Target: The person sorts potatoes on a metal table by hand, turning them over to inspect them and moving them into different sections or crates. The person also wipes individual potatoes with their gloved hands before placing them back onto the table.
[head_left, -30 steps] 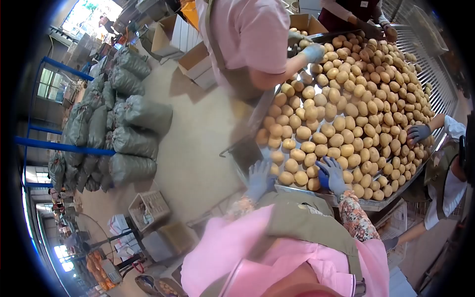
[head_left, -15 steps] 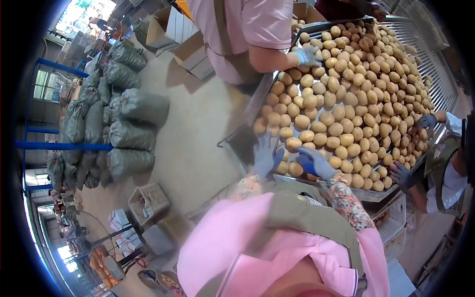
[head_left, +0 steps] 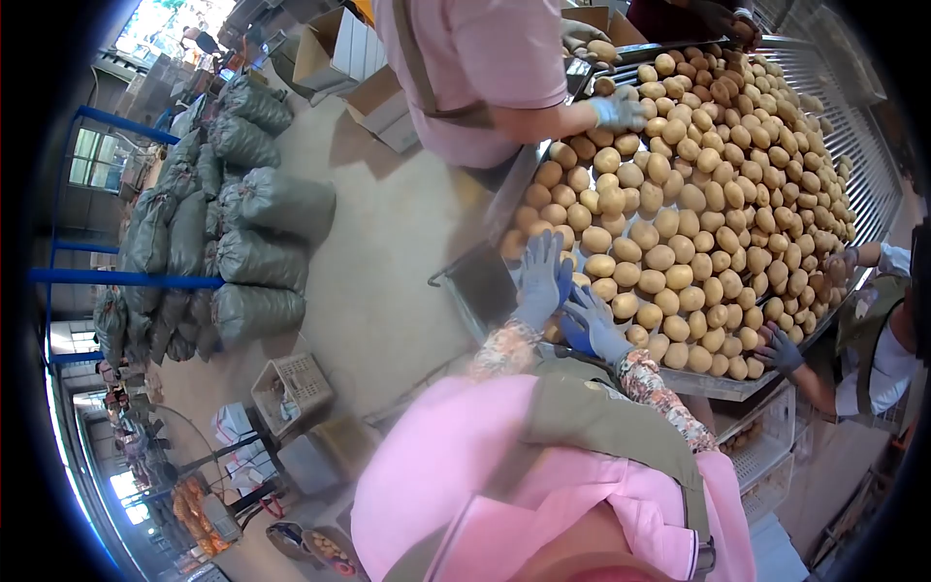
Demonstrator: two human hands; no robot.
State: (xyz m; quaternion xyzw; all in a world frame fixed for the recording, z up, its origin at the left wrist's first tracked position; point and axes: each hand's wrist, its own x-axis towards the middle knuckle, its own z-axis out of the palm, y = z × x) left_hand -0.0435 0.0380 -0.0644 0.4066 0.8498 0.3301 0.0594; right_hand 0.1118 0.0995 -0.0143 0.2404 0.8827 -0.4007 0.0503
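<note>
Many round, yellow-brown potatoes (head_left: 659, 257) cover a metal sorting table (head_left: 713, 384). My left hand (head_left: 543, 279), in a grey-blue glove, lies with its fingers stretched out at the table's near left corner, beside the closest potatoes. Just to its right is my right hand (head_left: 593, 325), gloved too, its fingers extended and tilted toward the left hand. A darker blue patch shows along the right glove. Neither hand has a potato visibly gripped in it. The palms are turned away from view.
A co-worker's gloved hand (head_left: 619, 112) touches potatoes at the table's far left. Another person's hand (head_left: 779, 349) is at the right edge. Stacked green sacks (head_left: 257, 257) stand left, a plastic crate (head_left: 291, 393) below them. Open cardboard boxes (head_left: 383, 107) sit behind.
My right hand has moved left, close to my left hand, and my left hand has shifted slightly up and right. The co-worker at the far left has a second gloved hand showing by a potato.
</note>
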